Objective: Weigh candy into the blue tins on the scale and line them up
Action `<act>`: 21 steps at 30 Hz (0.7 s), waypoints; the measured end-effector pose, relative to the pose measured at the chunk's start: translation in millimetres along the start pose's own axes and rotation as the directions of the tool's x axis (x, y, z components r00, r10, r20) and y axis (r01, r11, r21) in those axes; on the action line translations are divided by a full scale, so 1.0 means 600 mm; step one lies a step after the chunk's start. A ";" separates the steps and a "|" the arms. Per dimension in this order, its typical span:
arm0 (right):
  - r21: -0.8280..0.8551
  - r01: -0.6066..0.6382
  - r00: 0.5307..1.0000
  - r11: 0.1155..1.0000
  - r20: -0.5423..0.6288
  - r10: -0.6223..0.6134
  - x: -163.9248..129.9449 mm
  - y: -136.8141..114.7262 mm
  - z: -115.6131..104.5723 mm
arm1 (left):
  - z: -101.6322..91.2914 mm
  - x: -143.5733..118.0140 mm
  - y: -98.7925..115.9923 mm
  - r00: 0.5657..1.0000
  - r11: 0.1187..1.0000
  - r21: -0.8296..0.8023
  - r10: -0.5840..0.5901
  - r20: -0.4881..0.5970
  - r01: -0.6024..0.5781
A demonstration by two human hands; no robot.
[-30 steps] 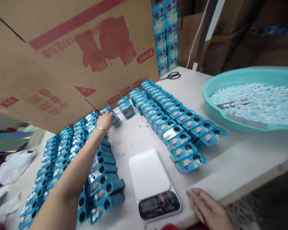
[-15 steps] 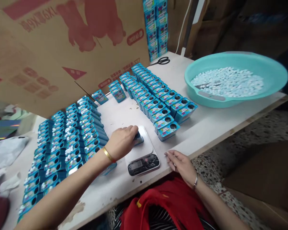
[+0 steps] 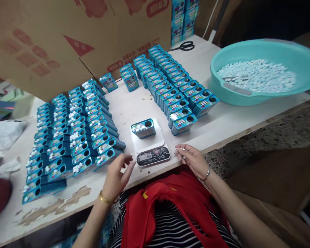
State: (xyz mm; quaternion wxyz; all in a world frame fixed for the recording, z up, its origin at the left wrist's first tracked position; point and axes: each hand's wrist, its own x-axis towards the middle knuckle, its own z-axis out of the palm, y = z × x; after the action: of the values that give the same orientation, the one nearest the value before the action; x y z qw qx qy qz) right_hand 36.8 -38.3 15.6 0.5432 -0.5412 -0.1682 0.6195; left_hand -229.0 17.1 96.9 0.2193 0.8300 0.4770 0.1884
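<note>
White surface [image 3: 222, 127] crowded with rows of blue tins [image 3: 74, 134], teal basin [image 3: 260, 72] of pellets far right; blue tin [image 3: 143, 128], half a second ago under left hand [image 3: 117, 174], now alone on scale [image 3: 150, 144], ready for reading; left hand drawn back, fingers spread, empty; right hand [image 3: 192, 159] loosely curled at edge, seemingly pinching a white pellet.
</note>
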 end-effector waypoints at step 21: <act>-0.375 0.342 0.907 0.862 0.372 -0.198 0.040 -0.193 0.161 | 0.078 -0.059 -0.055 0.959 0.994 -0.113 -0.020 -0.281 -0.012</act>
State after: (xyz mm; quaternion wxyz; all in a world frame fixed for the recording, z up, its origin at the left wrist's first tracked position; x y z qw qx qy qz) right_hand 15.6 59.9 130.4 0.4575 -0.5104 -0.4620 0.5627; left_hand -244.6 -7.5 36.5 0.1964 0.7799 0.4936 0.3310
